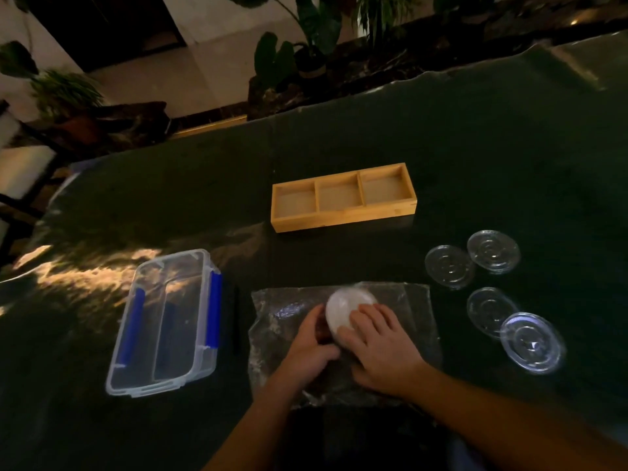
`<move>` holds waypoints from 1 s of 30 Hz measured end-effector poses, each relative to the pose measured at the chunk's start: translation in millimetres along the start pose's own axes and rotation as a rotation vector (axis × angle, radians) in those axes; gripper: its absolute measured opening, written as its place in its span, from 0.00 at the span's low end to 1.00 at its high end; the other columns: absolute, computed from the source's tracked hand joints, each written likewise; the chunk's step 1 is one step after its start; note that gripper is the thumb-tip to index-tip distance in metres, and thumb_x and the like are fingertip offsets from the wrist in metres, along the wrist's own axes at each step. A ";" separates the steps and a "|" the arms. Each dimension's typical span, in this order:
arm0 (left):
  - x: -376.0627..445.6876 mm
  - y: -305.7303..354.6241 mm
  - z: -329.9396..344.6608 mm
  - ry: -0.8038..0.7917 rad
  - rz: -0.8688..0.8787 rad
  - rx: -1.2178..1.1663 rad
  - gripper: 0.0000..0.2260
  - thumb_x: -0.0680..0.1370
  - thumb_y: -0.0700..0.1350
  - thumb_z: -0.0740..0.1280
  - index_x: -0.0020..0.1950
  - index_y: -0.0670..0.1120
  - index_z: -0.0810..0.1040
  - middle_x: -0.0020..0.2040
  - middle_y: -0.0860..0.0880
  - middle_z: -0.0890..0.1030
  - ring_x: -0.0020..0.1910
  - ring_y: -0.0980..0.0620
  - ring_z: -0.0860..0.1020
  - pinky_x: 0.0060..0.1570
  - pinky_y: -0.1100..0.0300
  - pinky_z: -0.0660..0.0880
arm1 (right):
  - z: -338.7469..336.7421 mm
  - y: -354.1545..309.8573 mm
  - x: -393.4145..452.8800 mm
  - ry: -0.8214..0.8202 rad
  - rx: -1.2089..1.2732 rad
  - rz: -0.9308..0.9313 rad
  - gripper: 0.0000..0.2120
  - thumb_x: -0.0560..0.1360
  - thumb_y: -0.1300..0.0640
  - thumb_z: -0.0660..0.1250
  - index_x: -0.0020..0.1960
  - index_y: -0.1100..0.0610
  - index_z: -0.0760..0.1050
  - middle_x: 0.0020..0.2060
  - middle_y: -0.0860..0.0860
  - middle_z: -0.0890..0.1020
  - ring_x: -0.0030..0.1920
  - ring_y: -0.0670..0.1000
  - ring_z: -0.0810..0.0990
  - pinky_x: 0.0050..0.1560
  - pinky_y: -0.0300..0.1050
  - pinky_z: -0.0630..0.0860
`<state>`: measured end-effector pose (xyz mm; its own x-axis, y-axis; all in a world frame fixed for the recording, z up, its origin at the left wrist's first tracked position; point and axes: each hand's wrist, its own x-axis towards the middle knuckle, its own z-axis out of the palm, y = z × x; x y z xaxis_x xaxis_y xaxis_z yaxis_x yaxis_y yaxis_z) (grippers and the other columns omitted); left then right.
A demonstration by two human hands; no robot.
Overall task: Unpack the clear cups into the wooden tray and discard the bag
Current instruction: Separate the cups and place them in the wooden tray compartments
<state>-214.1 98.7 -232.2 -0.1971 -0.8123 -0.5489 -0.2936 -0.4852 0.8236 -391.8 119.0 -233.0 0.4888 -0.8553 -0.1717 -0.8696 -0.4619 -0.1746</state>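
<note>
The head view is looking down at a dark surface (pixel 475 158). A clear plastic bag (pixel 407 300) is lying flat on it, near the person. A whitish round stack of clear cups (pixel 346 305) is lying on its side inside the bag. It is hard to tell how many cups there are.

The left hand (pixel 311 348) is curling around the left side of the cups, with the thumb on the near end. The right hand (pixel 377 345) is lying open on top, with its fingers spread over the cups and the bag. Both hands are pressing on the cups through the plastic, as far as the dim light is showing.

The wooden tray (pixel 343 217) is sitting farther away, well apart from the bag. It is showing three boxes in a row, and each one is bare.

Four clear round lids (pixel 492 251) are lying on the right of the bag. Two of them are overlapping.

A clear plastic box (pixel 163 379) with blue clips is sitting to the left of the bag. A thin black pen (pixel 236 321) is lying between the box and the bag.
</note>
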 end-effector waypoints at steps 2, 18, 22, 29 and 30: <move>-0.6 -6.3 7.2 0.012 0.084 0.120 0.37 0.67 0.36 0.75 0.71 0.55 0.64 0.68 0.49 0.69 0.63 0.54 0.73 0.63 0.53 0.73 | -5.0 -5.5 -10.1 0.038 0.057 -0.006 0.32 0.65 0.36 0.65 0.65 0.50 0.73 0.64 0.58 0.76 0.67 0.62 0.71 0.69 0.65 0.55; 12.3 -31.5 35.8 0.407 0.377 0.415 0.38 0.65 0.63 0.69 0.72 0.53 0.64 0.68 0.52 0.72 0.64 0.56 0.68 0.61 0.59 0.63 | -26.2 -6.8 22.1 0.077 0.157 0.187 0.20 0.66 0.43 0.72 0.51 0.55 0.77 0.76 0.61 0.58 0.74 0.62 0.54 0.71 0.58 0.60; 14.6 -28.8 35.4 0.409 0.504 0.576 0.41 0.64 0.63 0.72 0.72 0.45 0.65 0.68 0.46 0.74 0.64 0.49 0.71 0.64 0.57 0.63 | -30.9 -2.2 24.2 -0.004 0.201 0.238 0.21 0.66 0.42 0.71 0.54 0.51 0.75 0.76 0.60 0.57 0.71 0.60 0.63 0.68 0.53 0.62; 25.2 -32.1 34.6 0.367 0.458 0.461 0.47 0.60 0.67 0.74 0.73 0.53 0.60 0.68 0.49 0.73 0.65 0.53 0.70 0.65 0.52 0.67 | -40.7 16.4 21.9 -0.021 0.398 0.236 0.20 0.63 0.41 0.74 0.47 0.47 0.70 0.69 0.50 0.65 0.60 0.51 0.70 0.56 0.47 0.73; 26.6 -33.0 34.7 0.367 0.454 0.460 0.46 0.60 0.67 0.74 0.72 0.54 0.60 0.67 0.48 0.74 0.64 0.53 0.70 0.64 0.53 0.67 | -40.8 17.9 21.9 0.001 0.436 0.252 0.20 0.63 0.40 0.74 0.47 0.47 0.70 0.66 0.49 0.67 0.57 0.50 0.72 0.53 0.46 0.73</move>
<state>-242.1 104.3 -279.0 -0.0904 -0.9957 -0.0190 -0.6354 0.0429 0.7710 -399.5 82.4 -200.3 0.2669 -0.9280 -0.2600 -0.8504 -0.0998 -0.5166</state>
